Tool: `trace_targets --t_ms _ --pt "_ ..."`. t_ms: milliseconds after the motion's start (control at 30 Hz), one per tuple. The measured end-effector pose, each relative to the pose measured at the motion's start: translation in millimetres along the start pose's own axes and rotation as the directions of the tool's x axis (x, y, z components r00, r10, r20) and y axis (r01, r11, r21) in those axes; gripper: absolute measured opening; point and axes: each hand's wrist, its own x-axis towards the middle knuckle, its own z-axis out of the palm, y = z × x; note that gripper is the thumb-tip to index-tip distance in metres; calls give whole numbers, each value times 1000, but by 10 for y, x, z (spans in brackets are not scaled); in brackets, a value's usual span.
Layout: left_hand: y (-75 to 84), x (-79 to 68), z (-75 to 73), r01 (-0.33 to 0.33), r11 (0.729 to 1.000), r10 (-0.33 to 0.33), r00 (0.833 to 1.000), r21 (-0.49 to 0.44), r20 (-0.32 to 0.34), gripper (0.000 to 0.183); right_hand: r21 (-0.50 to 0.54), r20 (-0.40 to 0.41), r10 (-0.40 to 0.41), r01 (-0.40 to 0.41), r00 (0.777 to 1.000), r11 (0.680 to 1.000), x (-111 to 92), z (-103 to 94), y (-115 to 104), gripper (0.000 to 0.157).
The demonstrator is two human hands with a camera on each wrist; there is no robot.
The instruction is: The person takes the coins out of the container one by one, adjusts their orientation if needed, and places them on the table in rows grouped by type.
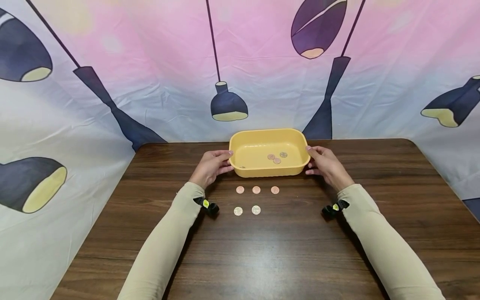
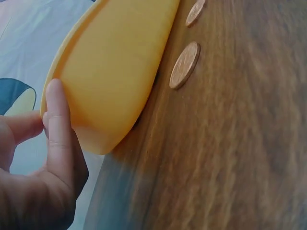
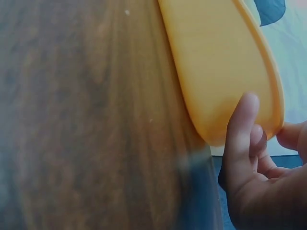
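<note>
A yellow plastic basin (image 1: 270,171) with rounded corners is at the far edge of the table. My left hand (image 1: 207,167) pinches its left end, the thumb at the rim and the fingers against the outer wall. At the opposite end my right hand (image 1: 331,166) grips the rim the same way. Inside the basin lie several coins, among them a copper coin (image 1: 276,161) and a duller one (image 1: 283,154). In front of it, three copper coins (image 1: 256,190) form a row, with two pale gold coins (image 1: 256,210) nearer me.
The dark wood-grain table (image 1: 262,258) extends to both sides. Close behind its far edge hangs a pastel cloth (image 1: 180,104) printed with lamps. Each wrist wears a black camera strap, the left camera (image 1: 212,209) hanging close to the pale gold coins.
</note>
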Motion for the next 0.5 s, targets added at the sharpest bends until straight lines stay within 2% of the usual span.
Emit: trace_targets --t_ms 200,300,367,400,500 --pt "-7 -2 27 21 998 -21 1000 -59 -1 42 -72 -58 21 -25 998 997 -68 -35 70 68" --pt "-2 -7 38 32 997 -33 999 -77 -3 43 -130 -131 -72 55 989 990 -111 -30 56 62" --pt "1 -9 41 41 996 -42 999 -85 -7 44 -243 -197 -203 153 959 958 -139 -10 4 54" --pt "4 -11 42 45 995 -46 999 -87 -9 45 -316 -222 -277 200 935 928 -155 9 -39 49" --pt "9 -8 40 56 994 -57 998 -95 -15 46 -535 -245 -472 288 847 794 -191 91 -202 34"
